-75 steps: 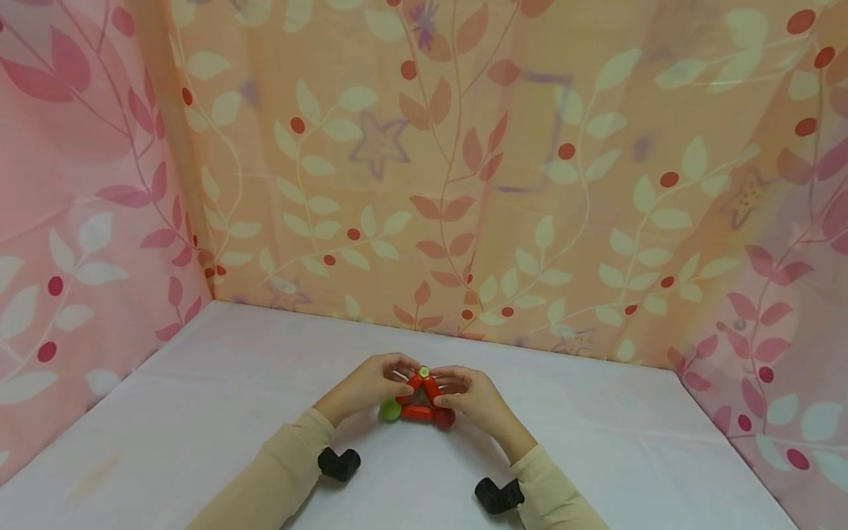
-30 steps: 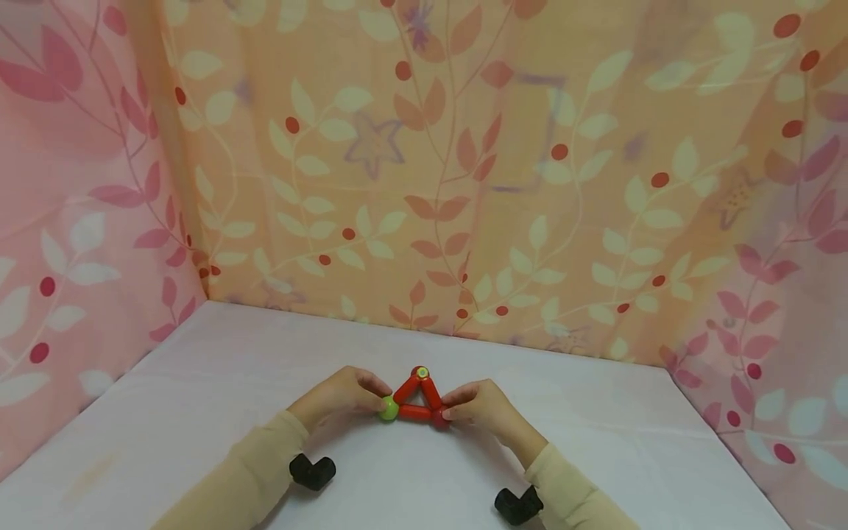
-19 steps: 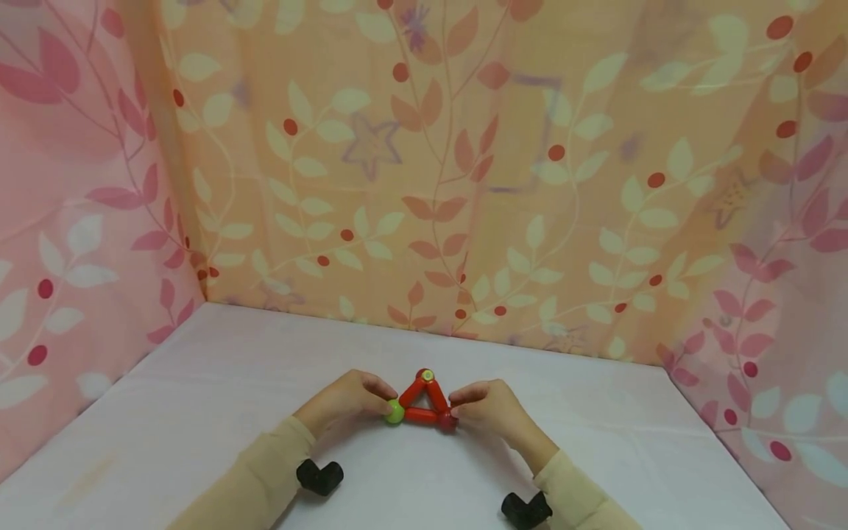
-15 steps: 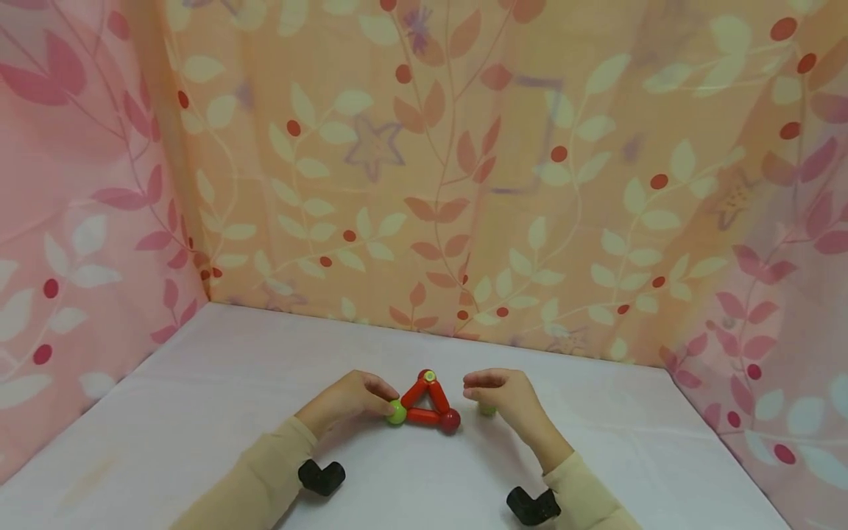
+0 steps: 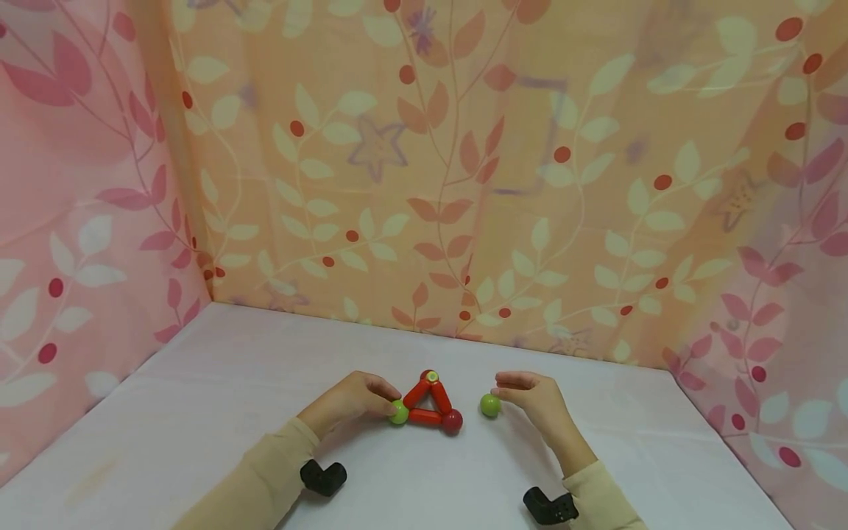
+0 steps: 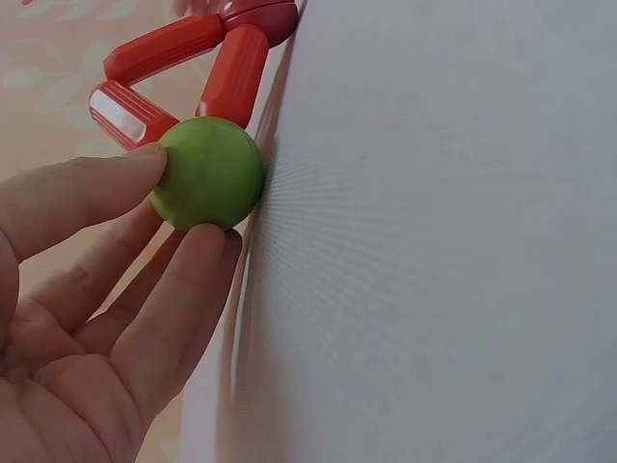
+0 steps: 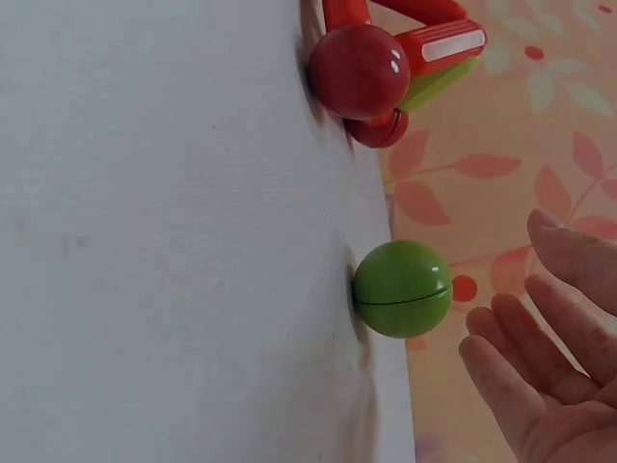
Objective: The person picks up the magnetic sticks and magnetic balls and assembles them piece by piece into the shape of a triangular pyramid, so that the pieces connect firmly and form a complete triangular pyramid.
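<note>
A small frame of red rods [image 5: 425, 417] and balls stands on the white table. My left hand [image 5: 351, 401] pinches the green ball [image 6: 210, 174] at its left corner between thumb and fingertips. The frame's right corner is a red ball [image 5: 452, 421], with no hand on it. Apart from the frame, to its right, a loose green ball [image 7: 403, 289] rests on the table. Right beside that ball my right hand [image 5: 538, 403] is held with fingers loosely extended, and the right wrist view shows a gap between them.
Behind the front triangle, the right wrist view shows a yellow-green rod [image 7: 439, 87] and another red ball [image 7: 381, 130]. A black angled piece [image 5: 323, 478] sits at the left wrist, a similar black piece [image 5: 550, 506] at the right. Patterned curtains [image 5: 424, 184] enclose the table.
My right hand has let go of the frame's red corner ball and moved right. The loose green ball has come into view beside it. My left hand stays at the frame's green ball.
</note>
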The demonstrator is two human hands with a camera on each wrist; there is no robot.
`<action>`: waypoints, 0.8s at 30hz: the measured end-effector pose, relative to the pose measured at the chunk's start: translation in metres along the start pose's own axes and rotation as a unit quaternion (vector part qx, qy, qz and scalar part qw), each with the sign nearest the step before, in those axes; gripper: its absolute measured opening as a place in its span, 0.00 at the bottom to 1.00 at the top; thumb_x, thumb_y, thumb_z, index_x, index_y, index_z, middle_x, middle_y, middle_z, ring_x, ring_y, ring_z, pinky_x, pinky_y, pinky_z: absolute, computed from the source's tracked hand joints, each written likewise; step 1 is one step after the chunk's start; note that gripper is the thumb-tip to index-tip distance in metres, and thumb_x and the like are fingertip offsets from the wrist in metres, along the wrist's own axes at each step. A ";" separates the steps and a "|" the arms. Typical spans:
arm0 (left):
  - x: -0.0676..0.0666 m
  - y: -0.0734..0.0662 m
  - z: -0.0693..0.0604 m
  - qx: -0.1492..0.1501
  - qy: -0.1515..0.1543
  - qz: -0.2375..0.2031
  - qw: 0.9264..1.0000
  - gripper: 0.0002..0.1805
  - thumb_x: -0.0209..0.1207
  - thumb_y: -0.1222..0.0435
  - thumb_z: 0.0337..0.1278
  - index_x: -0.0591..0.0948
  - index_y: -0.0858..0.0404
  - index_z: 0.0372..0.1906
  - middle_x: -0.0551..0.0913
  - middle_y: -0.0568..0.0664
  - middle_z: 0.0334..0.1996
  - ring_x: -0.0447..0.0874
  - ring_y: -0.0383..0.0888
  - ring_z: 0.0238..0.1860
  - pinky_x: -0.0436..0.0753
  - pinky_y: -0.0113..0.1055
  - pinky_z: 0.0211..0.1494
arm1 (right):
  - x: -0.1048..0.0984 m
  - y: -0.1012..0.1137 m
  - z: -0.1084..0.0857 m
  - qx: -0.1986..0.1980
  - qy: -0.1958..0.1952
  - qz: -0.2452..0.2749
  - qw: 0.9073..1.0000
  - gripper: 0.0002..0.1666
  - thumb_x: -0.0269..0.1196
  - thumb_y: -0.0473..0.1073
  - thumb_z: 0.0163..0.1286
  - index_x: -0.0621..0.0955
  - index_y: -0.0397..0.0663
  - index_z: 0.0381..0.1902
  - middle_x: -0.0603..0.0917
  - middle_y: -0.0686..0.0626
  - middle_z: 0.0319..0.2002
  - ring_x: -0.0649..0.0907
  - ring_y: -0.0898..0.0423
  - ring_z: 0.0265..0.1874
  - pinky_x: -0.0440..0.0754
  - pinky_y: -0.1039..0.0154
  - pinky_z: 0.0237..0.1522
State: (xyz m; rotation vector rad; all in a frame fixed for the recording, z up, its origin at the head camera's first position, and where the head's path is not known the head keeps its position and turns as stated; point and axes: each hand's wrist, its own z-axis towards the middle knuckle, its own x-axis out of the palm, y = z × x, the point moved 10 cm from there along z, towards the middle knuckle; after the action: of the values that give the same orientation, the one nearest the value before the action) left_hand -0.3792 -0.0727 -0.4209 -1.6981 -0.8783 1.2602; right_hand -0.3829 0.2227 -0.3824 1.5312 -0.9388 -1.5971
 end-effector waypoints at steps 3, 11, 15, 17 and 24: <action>-0.001 0.000 0.000 0.000 -0.001 -0.001 1.000 0.12 0.71 0.68 0.47 0.88 0.62 0.41 0.88 0.46 0.39 0.82 0.40 0.40 0.81 0.35 0.48 | 0.000 -0.006 0.003 0.013 0.002 -0.011 1.000 0.26 0.72 0.49 0.62 0.84 0.43 0.55 0.86 0.43 0.54 0.81 0.48 0.58 0.75 0.46 0.65; 0.001 -0.001 0.001 0.015 0.009 -0.004 1.000 0.13 0.70 0.69 0.49 0.88 0.64 0.42 0.88 0.48 0.40 0.82 0.40 0.39 0.82 0.34 0.48 | 0.001 -0.022 0.012 0.053 -0.002 -0.020 0.998 0.23 0.75 0.46 0.58 0.86 0.44 0.51 0.89 0.47 0.47 0.84 0.56 0.48 0.83 0.60 0.53; 0.002 0.000 0.000 0.011 0.008 -0.004 1.000 0.12 0.70 0.69 0.49 0.88 0.64 0.42 0.88 0.48 0.40 0.82 0.40 0.40 0.82 0.34 0.48 | 0.002 -0.025 0.012 0.060 0.000 -0.027 0.998 0.24 0.76 0.48 0.56 0.87 0.46 0.50 0.89 0.47 0.47 0.84 0.57 0.46 0.83 0.61 0.49; 0.002 0.000 0.000 0.008 0.009 -0.005 1.000 0.12 0.70 0.69 0.49 0.88 0.64 0.42 0.88 0.47 0.40 0.82 0.40 0.40 0.82 0.34 0.48 | 0.003 -0.026 0.012 0.062 0.002 -0.030 0.998 0.25 0.77 0.48 0.55 0.87 0.46 0.49 0.89 0.46 0.48 0.84 0.57 0.46 0.83 0.61 0.48; 0.003 0.000 0.001 0.010 0.017 -0.012 1.000 0.13 0.70 0.69 0.50 0.87 0.65 0.43 0.88 0.48 0.41 0.82 0.40 0.40 0.83 0.33 0.48 | 0.010 -0.026 0.010 0.039 0.021 -0.023 0.999 0.22 0.74 0.42 0.57 0.86 0.41 0.50 0.88 0.43 0.49 0.83 0.54 0.49 0.82 0.60 0.48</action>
State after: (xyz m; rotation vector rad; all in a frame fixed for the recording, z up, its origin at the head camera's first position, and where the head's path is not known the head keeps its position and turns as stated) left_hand -0.3792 -0.0701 -0.4219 -1.6838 -0.8615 1.2172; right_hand -0.3939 0.2268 -0.4095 1.6451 -0.9580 -1.5704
